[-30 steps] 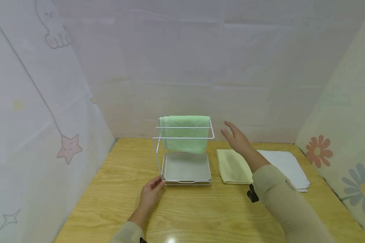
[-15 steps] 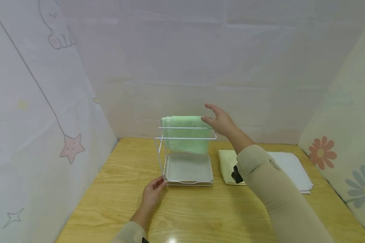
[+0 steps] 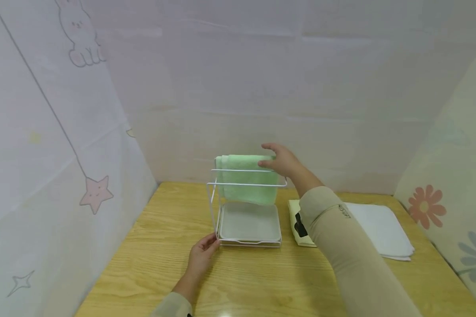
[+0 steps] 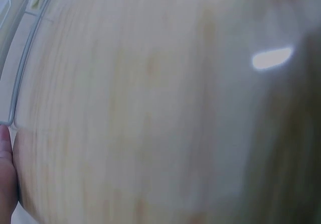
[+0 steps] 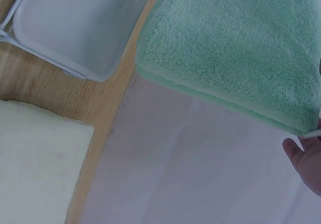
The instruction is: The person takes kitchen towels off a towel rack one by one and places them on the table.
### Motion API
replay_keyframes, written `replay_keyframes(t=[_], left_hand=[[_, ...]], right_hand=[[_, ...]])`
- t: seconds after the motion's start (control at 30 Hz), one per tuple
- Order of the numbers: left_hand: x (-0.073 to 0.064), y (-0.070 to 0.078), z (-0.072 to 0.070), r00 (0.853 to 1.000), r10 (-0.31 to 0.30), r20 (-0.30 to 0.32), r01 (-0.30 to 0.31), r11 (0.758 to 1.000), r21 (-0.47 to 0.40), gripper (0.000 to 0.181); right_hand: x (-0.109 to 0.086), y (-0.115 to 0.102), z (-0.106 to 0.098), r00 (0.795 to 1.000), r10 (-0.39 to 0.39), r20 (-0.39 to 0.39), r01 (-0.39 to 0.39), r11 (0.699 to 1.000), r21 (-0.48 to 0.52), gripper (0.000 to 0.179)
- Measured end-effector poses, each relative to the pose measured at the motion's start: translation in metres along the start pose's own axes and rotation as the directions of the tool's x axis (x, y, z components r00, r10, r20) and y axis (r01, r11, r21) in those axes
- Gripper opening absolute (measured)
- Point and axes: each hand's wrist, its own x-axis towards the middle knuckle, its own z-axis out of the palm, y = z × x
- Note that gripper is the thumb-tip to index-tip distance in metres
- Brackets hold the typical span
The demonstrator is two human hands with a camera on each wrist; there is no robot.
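A white wire rack (image 3: 246, 184) stands on the wooden table with a folded green towel (image 3: 249, 193) draped over its rear bar. Under the towel, a pale tray (image 3: 250, 221) sits in the rack's base. My left hand (image 3: 200, 257) pinches the rack's lower front-left corner; only part of it shows in the left wrist view. At the towel's upper right end is my right hand (image 3: 286, 165), its thumb and forefinger apart. In the right wrist view, the thumb lies close to the corner of the green towel (image 5: 235, 53); the other fingers are mostly out of sight.
Right of the rack lies a folded pale yellow cloth (image 3: 295, 218), partly covered by the right forearm. Further right is a folded white cloth (image 3: 382, 229). Patterned fabric walls (image 3: 238, 88) enclose the back and sides of the table.
My right hand has moved left, from beside the rack to the towel's upper right end. My left hand stays at the rack's corner. The view has shifted slightly.
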Motion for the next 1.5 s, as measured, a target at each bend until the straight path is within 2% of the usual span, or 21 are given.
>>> replay_keyframes(t=[0.07,0.13,0.2,0.27,0.37,0.53,0.63,0.7,0.8,0.83,0.93,1.0,1.07,1.17,1.33,1.5], left_hand=[[-0.001,-0.003,-0.001,0.996,0.086,0.021,-0.086,0.996,-0.032,0.035],[0.0,-0.004,-0.002,0.993,0.117,0.029,-0.116,0.992,-0.045,0.036],[0.002,-0.004,-0.001,0.996,0.087,0.016,-0.086,0.996,-0.03,0.036],[0.003,-0.002,0.001,1.0,0.016,-0.005,-0.016,1.0,0.011,0.039],[0.005,0.0,0.003,0.999,-0.048,-0.018,0.049,0.998,0.044,0.039],[0.005,0.003,0.004,0.996,-0.088,-0.027,0.089,0.995,0.044,0.039],[0.006,0.001,0.005,0.996,-0.085,-0.029,0.086,0.995,0.049,0.038],[0.005,-0.001,0.005,0.998,-0.059,-0.022,0.06,0.997,0.047,0.039],[0.004,-0.004,0.004,1.0,0.018,-0.013,-0.018,1.0,0.024,0.039],[0.003,-0.005,0.003,0.998,0.064,-0.003,-0.064,0.998,0.006,0.038],[0.003,-0.005,0.003,0.994,0.112,0.002,-0.112,0.994,-0.007,0.038],[0.004,-0.004,0.003,0.997,0.08,-0.008,-0.08,0.997,-0.001,0.038],[0.006,-0.003,0.004,1.0,0.007,-0.026,-0.006,0.999,0.033,0.039],[0.008,-0.001,0.005,0.998,-0.057,-0.036,0.059,0.996,0.069,0.039],[0.009,0.0,0.005,0.995,-0.093,-0.028,0.094,0.994,0.062,0.038],[0.009,-0.001,0.005,0.995,-0.091,-0.028,0.093,0.994,0.063,0.038]], right_hand=[[0.001,-0.001,0.0,1.0,-0.007,0.022,0.006,1.0,0.008,0.067],[0.003,-0.002,0.001,0.999,-0.012,0.046,0.011,1.0,0.023,0.065],[0.005,-0.003,0.002,0.998,-0.012,0.064,0.01,0.999,0.037,0.063],[0.006,-0.004,0.002,0.998,-0.002,0.068,-0.001,0.999,0.045,0.06],[0.007,-0.005,0.003,0.999,0.012,0.052,-0.014,0.999,0.038,0.056],[0.007,-0.004,0.003,0.999,0.034,0.011,-0.035,0.999,0.041,0.051],[0.007,-0.003,0.003,0.999,0.036,-0.013,-0.036,0.999,0.041,0.05],[0.007,-0.003,0.003,0.999,0.038,-0.025,-0.037,0.998,0.044,0.048],[0.005,-0.004,0.004,0.998,0.043,-0.045,-0.04,0.998,0.049,0.047],[0.005,-0.005,0.004,0.998,0.042,-0.054,-0.039,0.998,0.052,0.046],[0.004,-0.007,0.003,0.997,0.037,-0.072,-0.033,0.998,0.059,0.046],[0.004,-0.008,0.001,0.997,0.021,-0.079,-0.018,0.999,0.039,0.045],[0.005,-0.01,-0.001,0.997,0.002,-0.074,-0.002,1.0,-0.005,0.043],[0.004,-0.013,-0.006,0.998,-0.007,-0.057,0.004,0.998,-0.061,0.04],[0.003,-0.015,-0.014,0.998,0.03,-0.052,-0.032,0.999,-0.042,0.035],[0.001,-0.015,-0.02,0.998,0.011,-0.054,-0.013,0.999,-0.03,0.036]])
